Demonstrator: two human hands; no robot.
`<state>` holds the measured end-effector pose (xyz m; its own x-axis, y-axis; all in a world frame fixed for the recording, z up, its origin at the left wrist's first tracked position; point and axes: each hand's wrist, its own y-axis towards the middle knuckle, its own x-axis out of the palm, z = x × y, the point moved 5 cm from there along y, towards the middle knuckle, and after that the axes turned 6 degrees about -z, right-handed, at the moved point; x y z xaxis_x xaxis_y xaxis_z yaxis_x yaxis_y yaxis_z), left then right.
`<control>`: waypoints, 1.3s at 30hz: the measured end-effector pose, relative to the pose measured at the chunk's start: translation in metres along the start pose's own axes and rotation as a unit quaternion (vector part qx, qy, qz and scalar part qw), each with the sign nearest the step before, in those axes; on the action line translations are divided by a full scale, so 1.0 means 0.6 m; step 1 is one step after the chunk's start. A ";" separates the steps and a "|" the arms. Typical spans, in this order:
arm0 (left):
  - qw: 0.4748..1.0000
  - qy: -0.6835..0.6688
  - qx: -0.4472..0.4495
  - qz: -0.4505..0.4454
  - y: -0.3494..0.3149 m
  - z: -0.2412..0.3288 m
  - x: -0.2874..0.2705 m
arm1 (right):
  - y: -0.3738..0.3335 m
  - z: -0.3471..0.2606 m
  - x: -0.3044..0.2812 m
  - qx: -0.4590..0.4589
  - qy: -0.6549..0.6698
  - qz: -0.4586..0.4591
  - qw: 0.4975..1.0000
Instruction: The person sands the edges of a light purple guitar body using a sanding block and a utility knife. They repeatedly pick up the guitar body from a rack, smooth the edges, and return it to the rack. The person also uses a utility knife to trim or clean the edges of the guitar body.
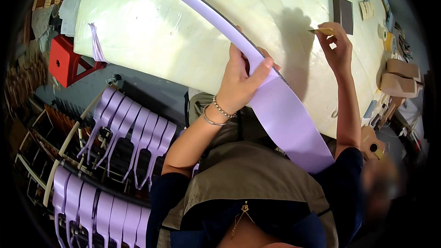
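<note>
Guitar [290,121] slants through the left hand [244,80], which grips its purple neck, likely to keep it steady. Farther right, the right hand [338,48] pinches a small pointed tool [324,31], held clear, perhaps to avoid scratches.
</note>
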<state>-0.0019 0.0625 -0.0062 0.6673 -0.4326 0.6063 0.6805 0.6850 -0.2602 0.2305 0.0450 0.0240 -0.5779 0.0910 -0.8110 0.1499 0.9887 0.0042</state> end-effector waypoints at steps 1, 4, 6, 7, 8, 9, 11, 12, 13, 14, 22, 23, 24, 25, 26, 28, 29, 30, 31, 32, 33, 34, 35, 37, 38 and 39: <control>0.999 0.032 0.006 -0.005 0.000 0.002 0.000 | -0.005 0.023 0.007 0.090 -0.015 -0.057 0.994; 0.999 0.047 0.013 -0.004 0.000 -0.001 -0.004 | 0.016 -0.004 0.011 0.096 0.090 -0.024 0.991; 1.000 0.010 0.010 0.009 -0.001 -0.004 -0.006 | 0.042 -0.049 0.021 0.078 0.272 -0.071 0.957; 1.000 0.000 0.012 0.003 -0.001 -0.006 -0.007 | 0.056 -0.089 0.027 0.050 0.310 -0.105 0.944; 1.000 -0.008 0.014 -0.002 0.000 -0.009 -0.008 | 0.068 -0.121 0.034 0.021 0.348 -0.138 0.927; 1.000 -0.017 0.013 -0.012 0.001 -0.010 -0.007 | 0.075 -0.144 0.042 -0.012 0.356 -0.174 0.918; 0.999 -0.038 -0.003 -0.003 -0.001 -0.014 -0.010 | 0.089 -0.183 0.062 -0.063 0.358 -0.228 0.903; 0.999 -0.049 -0.009 0.004 -0.002 -0.017 -0.011 | 0.098 -0.194 0.070 -0.081 0.320 -0.237 0.914; 0.999 -0.037 0.007 0.008 0.000 -0.025 -0.015 | 0.106 -0.207 0.074 -0.120 0.283 -0.235 0.922; 0.999 -0.047 0.012 0.010 -0.001 -0.025 -0.016 | 0.113 -0.218 0.077 -0.159 0.244 -0.233 0.928; 0.997 -0.071 0.027 0.016 0.003 -0.023 -0.014 | 0.128 -0.230 0.085 -0.268 0.184 -0.276 0.905; 0.997 -0.072 0.029 0.006 0.003 -0.026 -0.015 | 0.122 -0.224 0.085 -0.243 0.190 -0.279 0.909; 0.997 -0.075 0.025 0.016 0.002 -0.027 -0.014 | 0.116 -0.222 0.080 -0.237 0.173 -0.282 0.913; 0.996 -0.078 0.021 0.026 0.001 -0.027 -0.013 | 0.109 -0.221 0.072 -0.230 0.156 -0.285 0.917; 0.996 -0.081 0.017 0.035 0.000 -0.027 -0.012 | 0.102 -0.219 0.066 -0.223 0.139 -0.288 0.921; 0.998 -0.058 0.021 0.033 -0.001 -0.035 -0.018 | 0.094 -0.222 0.061 -0.237 0.149 -0.285 0.917; 0.998 -0.055 0.022 0.031 -0.001 -0.034 -0.018 | 0.094 -0.223 0.061 -0.240 0.145 -0.286 0.916; 0.998 -0.051 0.017 0.025 0.000 -0.033 -0.018 | 0.092 -0.220 0.060 -0.238 0.142 -0.284 0.918; 0.998 -0.060 0.010 0.019 0.001 -0.032 -0.017 | 0.096 -0.218 0.063 -0.230 0.153 -0.274 0.921; 0.998 -0.068 0.003 0.013 0.002 -0.030 -0.015 | 0.098 -0.220 0.064 -0.228 0.149 -0.268 0.924; 0.997 -0.078 -0.002 0.011 0.001 -0.029 -0.013 | 0.100 -0.222 0.066 -0.229 0.146 -0.265 0.925; 0.997 -0.080 -0.006 0.021 0.001 -0.027 -0.012 | 0.101 -0.221 0.066 -0.229 0.143 -0.262 0.927; 0.996 -0.082 -0.009 0.032 0.000 -0.024 -0.010 | 0.097 -0.218 0.062 -0.251 0.165 -0.255 0.919; 0.996 -0.080 0.002 0.041 0.000 -0.013 -0.006 | 0.082 -0.214 0.050 -0.271 0.146 -0.269 0.912; 0.996 -0.070 0.012 0.047 -0.002 -0.014 -0.009 | 0.073 -0.214 0.042 -0.281 0.136 -0.277 0.909; 0.997 -0.058 0.023 0.052 -0.003 -0.017 -0.012 | 0.064 -0.209 0.034 -0.248 0.131 -0.294 0.914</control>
<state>-0.0050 0.0581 -0.0180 0.6930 -0.2888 0.6605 0.5927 0.7498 -0.2941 0.1237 0.0999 0.0812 -0.6234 -0.5123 -0.5906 -0.5925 0.8025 -0.0707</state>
